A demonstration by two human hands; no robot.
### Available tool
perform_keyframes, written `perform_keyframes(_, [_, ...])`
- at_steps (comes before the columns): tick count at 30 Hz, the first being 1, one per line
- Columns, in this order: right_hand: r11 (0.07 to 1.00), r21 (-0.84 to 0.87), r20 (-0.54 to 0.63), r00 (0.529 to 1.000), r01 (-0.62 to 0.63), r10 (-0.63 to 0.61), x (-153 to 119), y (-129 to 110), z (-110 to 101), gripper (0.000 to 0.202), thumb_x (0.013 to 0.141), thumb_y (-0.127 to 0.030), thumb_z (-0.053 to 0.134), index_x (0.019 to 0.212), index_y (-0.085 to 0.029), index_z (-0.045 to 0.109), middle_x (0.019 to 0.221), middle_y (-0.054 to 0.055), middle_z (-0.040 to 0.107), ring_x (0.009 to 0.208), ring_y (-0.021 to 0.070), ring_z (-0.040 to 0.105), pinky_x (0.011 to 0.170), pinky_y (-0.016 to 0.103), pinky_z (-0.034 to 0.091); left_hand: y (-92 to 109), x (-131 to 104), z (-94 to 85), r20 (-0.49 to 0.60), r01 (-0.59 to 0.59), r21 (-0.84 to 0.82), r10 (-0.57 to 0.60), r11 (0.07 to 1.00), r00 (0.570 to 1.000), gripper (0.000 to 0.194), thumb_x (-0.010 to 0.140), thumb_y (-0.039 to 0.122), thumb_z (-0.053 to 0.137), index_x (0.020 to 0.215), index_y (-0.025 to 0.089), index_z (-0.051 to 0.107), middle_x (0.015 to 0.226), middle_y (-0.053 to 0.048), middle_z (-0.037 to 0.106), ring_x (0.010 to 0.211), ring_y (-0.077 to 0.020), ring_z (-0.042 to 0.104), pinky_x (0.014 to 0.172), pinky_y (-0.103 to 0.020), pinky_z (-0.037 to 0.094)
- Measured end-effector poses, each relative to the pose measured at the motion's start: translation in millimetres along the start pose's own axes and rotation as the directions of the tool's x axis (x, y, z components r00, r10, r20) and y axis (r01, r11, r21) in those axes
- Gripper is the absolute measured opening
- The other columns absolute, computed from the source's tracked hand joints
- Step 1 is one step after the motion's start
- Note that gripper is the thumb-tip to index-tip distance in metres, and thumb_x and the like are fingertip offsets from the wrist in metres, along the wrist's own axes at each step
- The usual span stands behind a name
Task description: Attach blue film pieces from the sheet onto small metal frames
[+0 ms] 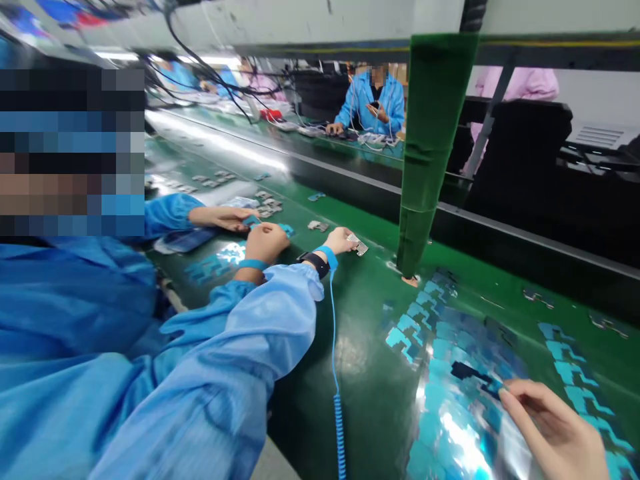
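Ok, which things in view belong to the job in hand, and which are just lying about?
Likely the job:
silvery piece, in the left hand
dark strip, in the right hand
blue cutouts near the right hand

Seemingly just about:
black cables
red thing, far bench
green post

On my end I get a glossy dk-green flat desk (363,373). Turq. stepped film cut-outs (565,357) repeat in rows; one thin angular film piece (469,373) reads near-blk navy. I see a small flat silver-grey metal plate (359,247), plus a sky-blue coiled plastic cord (339,433), plain lt-blue fabric sleeve (270,317), blk wristband (320,265) and tall dk-green wrapped post (431,147). Dk-grey overhead beam (565,56) has a thin yellow stripe (565,45).
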State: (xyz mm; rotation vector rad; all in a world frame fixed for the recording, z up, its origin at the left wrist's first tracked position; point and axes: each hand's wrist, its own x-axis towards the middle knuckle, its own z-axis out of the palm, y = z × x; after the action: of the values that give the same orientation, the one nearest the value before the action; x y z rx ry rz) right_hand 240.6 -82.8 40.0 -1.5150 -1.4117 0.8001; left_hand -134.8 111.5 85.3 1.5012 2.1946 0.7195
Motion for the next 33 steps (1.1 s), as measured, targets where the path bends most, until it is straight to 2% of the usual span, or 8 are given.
perform_keyframes(4, [0.999, 0.004, 0.02, 0.999, -0.04, 0.04, -1.1, -11.4, -2.9, 0.024, 0.067, -0.041, 0.077, 0.07, -0.019, 0.07, 0.074, 0.006, 0.071, 0.067, 0.0186, 0.068, 0.066, 0.019, 0.058, 3.9, -43.4, 12.5, 0.025, -0.047, -0.175, 0.053, 0.983, 0.998, 0.032, 0.082, 0.025, 0.067, 0.109, 0.01, 0.06, 0.091, -0.008, 0.07, 0.084, -0.0195, 0.066, 0.075, -0.032, 0.054])
perform_keyframes(8, [0.992, 0.07, 0.061, 0.993, -0.107, 0.103, -2.0, -20.0, -7.2, 0.019, 0.068, -0.035, 0.08, 0.07, -0.019, 0.07, 0.07, 0.004, 0.068, 0.06, 0.016, 0.066, 0.057, 0.019, 0.055, 20.8, -114.4, 29.6, 0.13, -0.09, -0.406, 0.155, 0.91, 0.979, 0.041, 0.079, 0.028, 0.067, 0.117, 0.014, 0.058, 0.075, -0.003, 0.072, 0.074, -0.0189, 0.069, 0.068, -0.026, 0.053])
perform_keyframes(10, [0.978, 0.143, 0.078, 0.987, -0.152, 0.142, -1.5, -24.0, -8.6, 0.017, 0.069, -0.033, 0.081, 0.071, -0.02, 0.07, 0.066, 0.003, 0.067, 0.057, 0.0144, 0.063, 0.054, 0.019, 0.053, 32.5, -148.3, 40.2, 0.356, 0.09, -0.692, 0.231, 0.717, 0.905, 0.04, 0.077, 0.032, 0.069, 0.111, 0.012, 0.062, 0.08, -0.007, 0.074, 0.079, -0.0205, 0.071, 0.07, -0.027, 0.054])
perform_keyframes(14, [0.94, 0.262, 0.119, 0.973, -0.221, 0.196, 0.0, -33.4, -3.6, 0.016, 0.07, -0.032, 0.081, 0.072, -0.02, 0.071, 0.062, 0.001, 0.064, 0.057, 0.0122, 0.06, 0.055, 0.019, 0.051, 45.1, -192.2, 58.2, 0.682, 0.547, -0.717, 0.272, 0.432, 0.679, 0.032, 0.079, 0.028, 0.068, 0.107, 0.013, 0.065, 0.092, -0.008, 0.075, 0.085, -0.0174, 0.07, 0.075, -0.026, 0.055])
perform_keyframes(17, [0.925, 0.276, 0.128, 0.964, -0.261, 0.234, -0.1, -39.4, 5.0, 0.018, 0.069, -0.033, 0.082, 0.07, -0.019, 0.071, 0.061, 0.001, 0.062, 0.055, 0.0108, 0.057, 0.053, 0.018, 0.05, 41.6, -205.9, 63.7, 0.711, 0.602, -0.701, 0.31, 0.382, 0.631, 0.036, 0.082, 0.024, 0.064, 0.116, 0.014, 0.063, 0.083, -0.002, 0.073, 0.085, -0.0147, 0.069, 0.079, -0.026, 0.056])
perform_keyframes(23, [0.916, 0.227, 0.194, 0.938, -0.329, 0.289, -3.8, -37.7, 10.1, 0.016, 0.069, -0.03, 0.083, 0.071, -0.019, 0.071, 0.062, 0.0, 0.063, 0.055, 0.0094, 0.056, 0.053, 0.017, 0.049, 31.6, -212.1, 61.1, 0.679, 0.543, -0.734, 0.407, 0.408, 0.611, 0.045, 0.083, 0.018, 0.059, 0.129, 0.018, 0.058, 0.06, 0.008, 0.055, 0.064, -0.0083, 0.06, 0.083, -0.03, 0.057])
perform_keyframes(27, [0.92, 0.195, 0.235, 0.927, -0.341, 0.293, -3.8, -36.0, 2.1, 0.013, 0.071, -0.028, 0.082, 0.077, -0.021, 0.072, 0.064, 0.0, 0.064, 0.056, 0.0114, 0.061, 0.055, 0.02, 0.05, 30.7, -213.5, 59.8, 0.681, 0.505, -0.731, 0.436, 0.459, 0.588, 0.047, 0.081, 0.013, 0.06, 0.127, 0.014, 0.057, 0.073, 0.003, 0.066, 0.073, -0.0108, 0.066, 0.082, -0.026, 0.055])
perform_keyframes(33, [0.907, 0.272, 0.181, 0.943, -0.32, 0.279, 0.8, -42.4, -8.8, 0.013, 0.073, -0.029, 0.081, 0.083, -0.027, 0.073, 0.067, -0.003, 0.064, 0.059, 0.0079, 0.06, 0.058, 0.014, 0.051, 32.6, -214.5, 58.6, 0.651, 0.518, -0.759, 0.481, 0.394, 0.588, 0.05, 0.075, 0.004, 0.061, 0.125, 0.009, 0.057, 0.089, -0.003, 0.075, 0.084, -0.0131, 0.07, 0.079, -0.021, 0.055])
